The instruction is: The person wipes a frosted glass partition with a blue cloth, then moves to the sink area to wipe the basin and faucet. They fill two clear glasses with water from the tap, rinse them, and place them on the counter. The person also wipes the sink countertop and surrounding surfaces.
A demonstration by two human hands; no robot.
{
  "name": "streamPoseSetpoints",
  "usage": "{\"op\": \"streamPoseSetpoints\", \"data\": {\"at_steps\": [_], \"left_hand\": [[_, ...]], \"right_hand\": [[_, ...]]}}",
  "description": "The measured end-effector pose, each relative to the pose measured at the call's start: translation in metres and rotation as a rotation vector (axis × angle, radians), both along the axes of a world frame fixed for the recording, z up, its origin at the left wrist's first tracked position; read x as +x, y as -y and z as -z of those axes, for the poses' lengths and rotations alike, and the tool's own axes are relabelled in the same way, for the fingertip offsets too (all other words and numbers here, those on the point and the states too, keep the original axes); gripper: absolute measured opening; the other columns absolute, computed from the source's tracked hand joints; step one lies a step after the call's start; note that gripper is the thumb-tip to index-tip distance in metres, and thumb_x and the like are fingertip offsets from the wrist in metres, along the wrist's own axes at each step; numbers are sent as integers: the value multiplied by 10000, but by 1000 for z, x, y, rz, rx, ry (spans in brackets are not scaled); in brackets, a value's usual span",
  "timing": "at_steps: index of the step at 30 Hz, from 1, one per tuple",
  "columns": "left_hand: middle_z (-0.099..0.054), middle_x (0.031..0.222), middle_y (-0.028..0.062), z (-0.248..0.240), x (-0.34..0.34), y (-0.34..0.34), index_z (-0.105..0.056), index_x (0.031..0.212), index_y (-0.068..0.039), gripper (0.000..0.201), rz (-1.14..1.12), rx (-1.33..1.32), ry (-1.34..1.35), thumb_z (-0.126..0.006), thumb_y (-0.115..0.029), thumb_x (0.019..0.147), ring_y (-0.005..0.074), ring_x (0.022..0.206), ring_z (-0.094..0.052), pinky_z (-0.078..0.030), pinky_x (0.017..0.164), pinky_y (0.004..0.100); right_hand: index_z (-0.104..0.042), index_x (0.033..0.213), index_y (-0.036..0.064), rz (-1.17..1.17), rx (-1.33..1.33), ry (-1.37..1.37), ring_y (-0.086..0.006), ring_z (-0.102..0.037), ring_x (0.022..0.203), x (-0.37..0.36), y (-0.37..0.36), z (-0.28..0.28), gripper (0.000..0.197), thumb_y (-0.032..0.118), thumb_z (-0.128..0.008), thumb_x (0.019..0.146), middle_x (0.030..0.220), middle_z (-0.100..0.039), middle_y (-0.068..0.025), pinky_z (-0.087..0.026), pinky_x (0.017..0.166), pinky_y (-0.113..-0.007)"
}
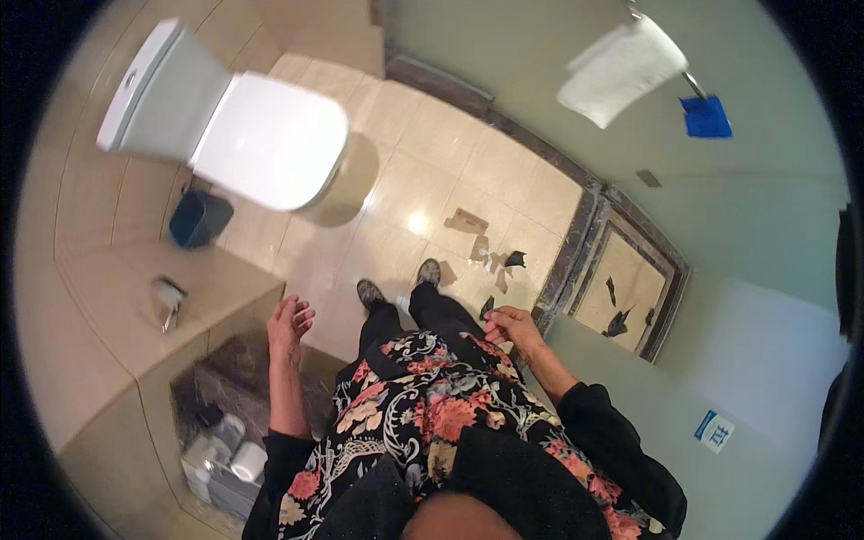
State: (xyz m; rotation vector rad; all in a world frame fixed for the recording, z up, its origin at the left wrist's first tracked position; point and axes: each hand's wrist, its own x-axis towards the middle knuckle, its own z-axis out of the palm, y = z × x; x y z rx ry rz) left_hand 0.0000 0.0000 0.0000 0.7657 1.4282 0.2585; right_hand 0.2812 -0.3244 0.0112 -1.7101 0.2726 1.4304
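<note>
Above the tiled floor point(396, 180) we see the left hand point(288, 322) with fingers spread, holding nothing. Right hand point(510, 326) loosely curled, also bare; paper scraps point(477, 236) lie far of it, toilet point(261, 135) far left

Both hands point(290, 321) point(511, 326) empty, fingers loose

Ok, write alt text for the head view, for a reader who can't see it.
Looking down in a tiled bathroom, a person in a floral top holds both hands empty at waist height, left hand open, right hand loosely curled. Ahead are a white toilet, a dark bin, and paper scraps on the floor.
</note>
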Motion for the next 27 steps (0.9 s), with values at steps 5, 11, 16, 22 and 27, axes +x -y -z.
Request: {"op": "streamPoseSetpoints", "data": {"at_steps": [5,11,16,22,27], "left_hand": [[-616,994,116,18,106,14,-521,1135,-45,407,235,10,16,-583,-337,857,211,820,-623,-485,696,315],[-622,969,116,17,176,33,-509,1145,-35,389,383,-67,137,-570,-301,868,213,781,-630,-498,658,318],[-632,918,110,17,204,3,-533,1102,-61,322,410,-60,11,-574,-269,860,211,743,-637,-496,613,314],[-633,883,99,34,295,-56,-546,1072,-66,295,408,19,35,-588,-259,852,210,698,-642,-493,569,290],[-622,863,95,-18,442,-75,-571,1020,6,306,743,383,186,-608,-242,845,159,701,-617,-485,611,266]], "right_hand": [[-601,1013,0,175,87,59,-156,-619,595,72,24,4,232,186,-540,888,796,-644,-104,-494,515,-257],[-605,993,-6,370,100,235,-145,-622,602,146,42,-17,207,160,-528,896,774,-644,-86,-500,516,-250],[-601,950,-10,614,198,447,-131,-590,567,232,26,-38,161,124,-537,888,724,-622,-84,-478,492,-242],[-590,978,-4,806,273,842,-123,-597,594,350,12,-113,156,96,-550,864,756,-624,-68,-478,528,-238],[-598,919,-8,744,133,1263,-101,-577,596,432,15,-153,136,103,-577,845,696,-607,-51,-458,525,-233]]}}
